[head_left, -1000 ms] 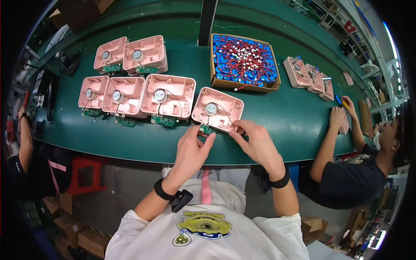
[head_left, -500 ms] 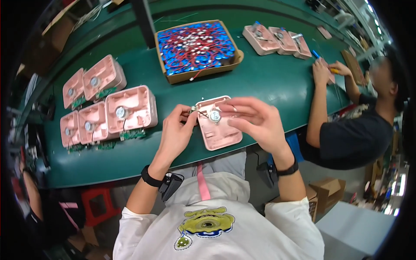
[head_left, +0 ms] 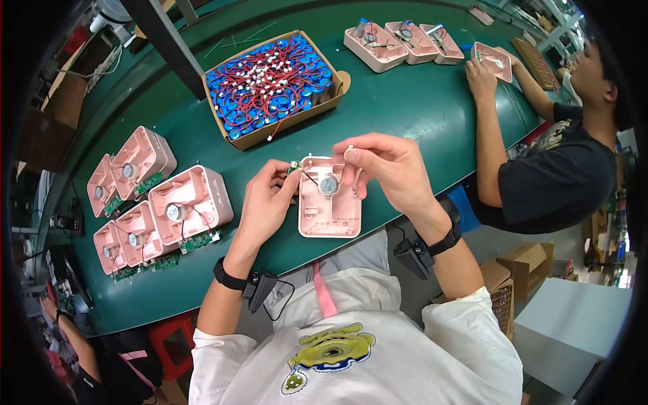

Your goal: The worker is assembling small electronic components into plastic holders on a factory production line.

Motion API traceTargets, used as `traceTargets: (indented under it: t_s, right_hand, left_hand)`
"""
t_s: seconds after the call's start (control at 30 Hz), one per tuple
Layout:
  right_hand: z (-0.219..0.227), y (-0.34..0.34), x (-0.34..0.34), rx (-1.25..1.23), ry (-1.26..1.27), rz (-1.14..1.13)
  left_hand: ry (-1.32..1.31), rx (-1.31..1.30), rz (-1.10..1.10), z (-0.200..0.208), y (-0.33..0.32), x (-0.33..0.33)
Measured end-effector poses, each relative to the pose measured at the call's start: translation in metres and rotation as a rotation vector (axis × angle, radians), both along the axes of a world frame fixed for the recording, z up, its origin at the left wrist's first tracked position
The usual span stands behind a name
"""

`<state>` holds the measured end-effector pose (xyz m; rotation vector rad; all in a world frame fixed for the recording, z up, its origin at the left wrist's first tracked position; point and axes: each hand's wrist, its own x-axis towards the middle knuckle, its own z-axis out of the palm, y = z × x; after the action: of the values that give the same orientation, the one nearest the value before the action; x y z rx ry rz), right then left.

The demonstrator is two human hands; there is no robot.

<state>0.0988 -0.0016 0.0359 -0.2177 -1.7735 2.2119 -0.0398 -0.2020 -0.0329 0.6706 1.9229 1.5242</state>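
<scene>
We count four pink housings [head_left: 191,203] left of the cardboard box [head_left: 273,85], one pink housing in hand [head_left: 329,198] below it, and four more [head_left: 387,46] to its right.

Bright, even light; fisheye-bent, dark edges

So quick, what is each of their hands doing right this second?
Left hand: fingertips pinched on a small green circuit board at the pink housing.
Right hand: pinched on a small white connector above the housing.
</scene>
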Motion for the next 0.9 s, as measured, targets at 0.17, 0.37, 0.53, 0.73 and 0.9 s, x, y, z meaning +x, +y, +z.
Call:
traceTargets:
  t_s: [0.17, 0.37, 0.53, 0.73, 0.9]
  right_hand:
    - [0.002, -0.004, -0.002, -0.101, -0.05, 0.023]
    - [-0.002, -0.012, -0.007, -0.148, -0.043, -0.035]
    - [-0.003, -0.022, -0.009, 0.269, -0.215, -0.034]
    - [-0.012, -0.034, -0.029, 0.81, -0.372, -0.069]
    - [-0.024, -0.037, -0.034, 0.841, -0.349, -0.089]
  left_hand:
    - [-0.016, 0.08, 0.002, -0.008, -0.001, -0.001]
    - [-0.112, 0.149, 0.034, -0.013, -0.003, 0.001]
    - [-0.071, 0.223, 0.07, -0.016, -0.002, 0.005]
    - [0.132, 0.193, 0.064, -0.02, -0.004, 0.007]
    - [0.291, 0.207, 0.054, -0.015, -0.005, 0.009]
